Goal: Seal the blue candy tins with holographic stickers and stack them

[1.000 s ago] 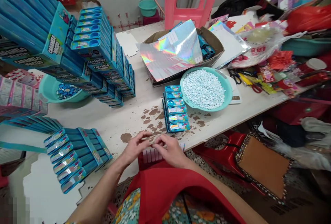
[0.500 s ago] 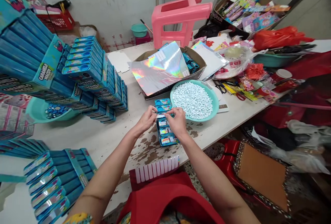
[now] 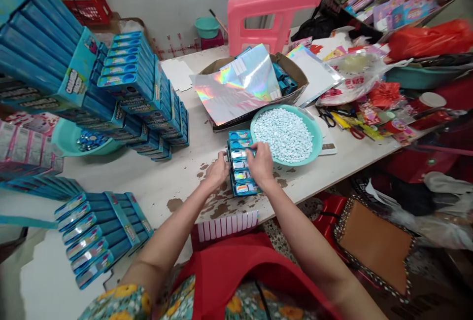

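In front of me on the table stands a row of blue candy packs, with shiny silver stickers on several of their ends. My left hand is closed against the left side of the row, its thumb and fingertips at the edge. From the right, my right hand bends its fingers over a silver-stickered end and touches it. Part of that pack is hidden under the fingers. Close by on the right, a turquoise bowl holds many small white candies. A sheet of silver sticker strips lies at the table edge near my red apron.
Tall stacks of blue packs rise on the left, above a bundle of stickered packs. Behind the bowl sits a cardboard box under a holographic sheet. A pink stool stands at the back; scissors lie at right.
Both hands have parted from the thin silver strip they were holding over the row. They now rest on either side of the packs, and a sticker shows there. The view has shifted slightly.
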Tool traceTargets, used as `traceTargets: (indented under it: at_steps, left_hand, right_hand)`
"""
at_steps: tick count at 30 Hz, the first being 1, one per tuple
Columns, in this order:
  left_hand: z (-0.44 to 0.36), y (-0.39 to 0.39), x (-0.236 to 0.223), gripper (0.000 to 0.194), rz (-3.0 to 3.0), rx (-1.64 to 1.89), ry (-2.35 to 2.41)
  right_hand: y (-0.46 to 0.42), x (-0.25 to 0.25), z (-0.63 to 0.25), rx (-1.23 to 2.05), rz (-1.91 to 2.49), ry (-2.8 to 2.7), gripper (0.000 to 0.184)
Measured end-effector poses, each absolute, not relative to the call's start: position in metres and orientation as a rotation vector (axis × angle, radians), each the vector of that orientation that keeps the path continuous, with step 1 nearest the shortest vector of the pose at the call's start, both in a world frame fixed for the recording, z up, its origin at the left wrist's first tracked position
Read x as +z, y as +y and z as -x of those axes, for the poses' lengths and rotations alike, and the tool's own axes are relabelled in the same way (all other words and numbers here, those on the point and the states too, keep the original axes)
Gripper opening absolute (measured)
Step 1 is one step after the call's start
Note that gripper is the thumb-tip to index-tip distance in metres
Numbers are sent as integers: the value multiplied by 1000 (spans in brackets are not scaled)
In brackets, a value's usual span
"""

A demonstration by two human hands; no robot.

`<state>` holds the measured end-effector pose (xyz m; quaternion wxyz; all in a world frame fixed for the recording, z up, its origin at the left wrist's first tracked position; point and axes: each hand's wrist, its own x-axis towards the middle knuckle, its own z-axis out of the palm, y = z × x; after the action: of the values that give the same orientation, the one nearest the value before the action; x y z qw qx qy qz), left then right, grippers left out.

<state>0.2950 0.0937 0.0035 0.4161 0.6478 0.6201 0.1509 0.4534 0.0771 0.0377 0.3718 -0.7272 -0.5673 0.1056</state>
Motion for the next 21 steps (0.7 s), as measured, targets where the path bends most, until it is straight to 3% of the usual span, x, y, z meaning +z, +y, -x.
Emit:
traceTargets:
  at_steps: [4, 8, 11, 16, 21]
  left_hand:
    - [-215, 56, 7, 46, -1501, 289, 1325]
    - [-148, -16, -10, 36, -1220, -22, 1214]
    - [-137, -56, -33, 31, -952, 42, 1337]
    - [-145, -65, -52, 30, -831, 167, 1411]
    - [-144, -57, -52, 24, -725, 145, 1456]
  right_hand:
    - [27, 49, -425, 234, 1580, -1606, 21]
    - [-33, 18, -375, 955, 1208, -1905, 21]
    - [-58, -26, -343, 1293, 1183, -2035, 33]
    - [-68, -63, -321, 1311, 1271, -2276, 55]
    - [-69, -63, -319, 1216, 1235, -2440, 46]
